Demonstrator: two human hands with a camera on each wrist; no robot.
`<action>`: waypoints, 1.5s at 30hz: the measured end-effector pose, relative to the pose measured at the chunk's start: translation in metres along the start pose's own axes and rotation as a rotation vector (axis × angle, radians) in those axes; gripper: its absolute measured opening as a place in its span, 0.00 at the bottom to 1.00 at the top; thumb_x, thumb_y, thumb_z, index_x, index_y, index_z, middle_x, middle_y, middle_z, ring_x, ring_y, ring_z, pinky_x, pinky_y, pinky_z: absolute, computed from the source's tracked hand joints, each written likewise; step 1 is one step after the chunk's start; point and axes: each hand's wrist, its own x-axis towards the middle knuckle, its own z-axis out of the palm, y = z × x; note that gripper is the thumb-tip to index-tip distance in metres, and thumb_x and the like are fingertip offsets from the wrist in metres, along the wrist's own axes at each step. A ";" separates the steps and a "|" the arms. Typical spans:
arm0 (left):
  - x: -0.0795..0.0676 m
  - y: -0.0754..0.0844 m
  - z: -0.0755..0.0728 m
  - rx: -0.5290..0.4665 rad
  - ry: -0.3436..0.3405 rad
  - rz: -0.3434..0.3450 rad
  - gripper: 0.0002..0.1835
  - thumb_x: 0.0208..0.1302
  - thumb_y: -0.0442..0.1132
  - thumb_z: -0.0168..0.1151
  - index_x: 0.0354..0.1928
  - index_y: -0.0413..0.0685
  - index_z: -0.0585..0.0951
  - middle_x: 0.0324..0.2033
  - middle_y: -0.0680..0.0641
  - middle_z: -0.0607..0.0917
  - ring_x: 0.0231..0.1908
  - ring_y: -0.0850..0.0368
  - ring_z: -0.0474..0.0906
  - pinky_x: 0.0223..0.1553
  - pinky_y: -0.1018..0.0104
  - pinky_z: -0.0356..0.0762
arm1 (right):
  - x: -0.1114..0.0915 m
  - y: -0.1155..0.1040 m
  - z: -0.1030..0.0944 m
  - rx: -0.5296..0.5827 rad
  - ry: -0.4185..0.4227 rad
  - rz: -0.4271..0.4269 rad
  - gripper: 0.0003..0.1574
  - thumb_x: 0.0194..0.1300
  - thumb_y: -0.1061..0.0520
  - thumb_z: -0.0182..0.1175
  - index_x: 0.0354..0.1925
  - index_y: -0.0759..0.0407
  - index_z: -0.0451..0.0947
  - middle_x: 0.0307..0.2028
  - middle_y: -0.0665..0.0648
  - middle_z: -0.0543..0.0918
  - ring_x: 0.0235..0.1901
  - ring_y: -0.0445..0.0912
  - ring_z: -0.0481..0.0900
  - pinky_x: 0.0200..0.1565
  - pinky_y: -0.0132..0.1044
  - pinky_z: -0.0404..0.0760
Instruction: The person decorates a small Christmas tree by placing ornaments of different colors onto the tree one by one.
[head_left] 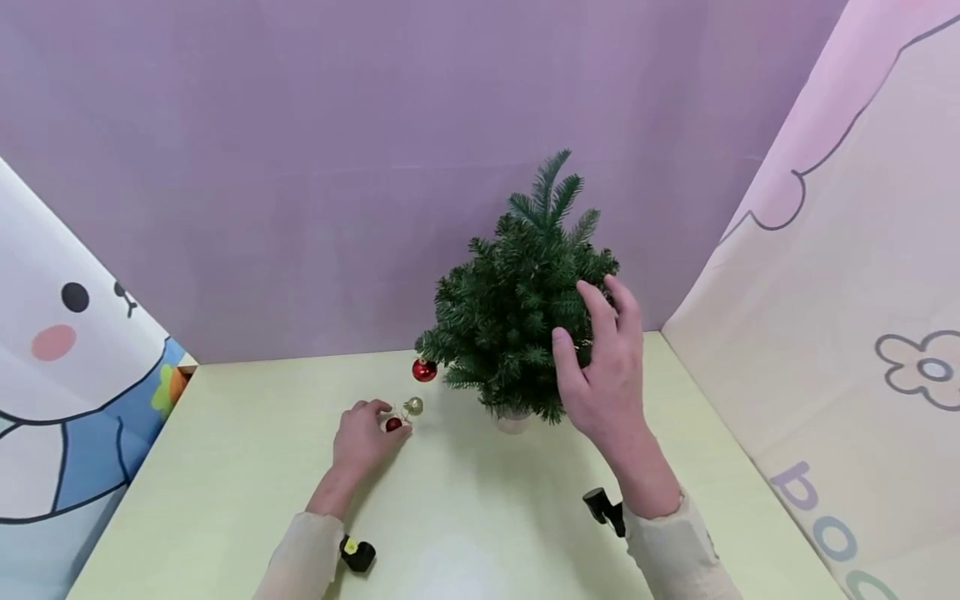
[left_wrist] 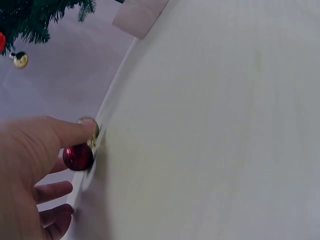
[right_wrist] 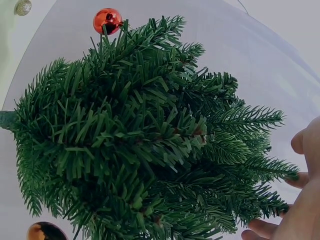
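My left hand (head_left: 366, 435) is low over the table, its thumb and index finger around a small dark red bauble (left_wrist: 78, 157). A gold glitter bauble (head_left: 413, 406) lies right at the fingertips, and the thumb overlaps it in the left wrist view. The other left fingers are loosely bent. A small artificial Christmas tree (head_left: 517, 308) stands upright to the right, with a shiny red bauble (head_left: 424, 370) hanging from its left side. My right hand (head_left: 611, 367) is at the tree's right side, fingers spread and slightly bent, fingertips among the branch tips (right_wrist: 270, 200).
A shiny gold bauble (left_wrist: 20, 60) hangs low on the tree; an orange-gold one (right_wrist: 46, 232) shows at the right wrist view's bottom. The tree's pale base (head_left: 513, 422) is on the yellow-green table (head_left: 465, 517). A purple backdrop (head_left: 315, 183) rises behind; printed cloths flank both sides.
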 end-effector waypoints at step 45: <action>-0.001 -0.008 -0.001 -0.029 0.025 -0.032 0.22 0.52 0.56 0.71 0.39 0.45 0.87 0.46 0.41 0.80 0.47 0.40 0.70 0.45 0.48 0.72 | 0.000 0.000 0.000 0.015 0.008 0.004 0.31 0.66 0.55 0.56 0.66 0.61 0.67 0.66 0.68 0.62 0.66 0.56 0.60 0.59 0.58 0.63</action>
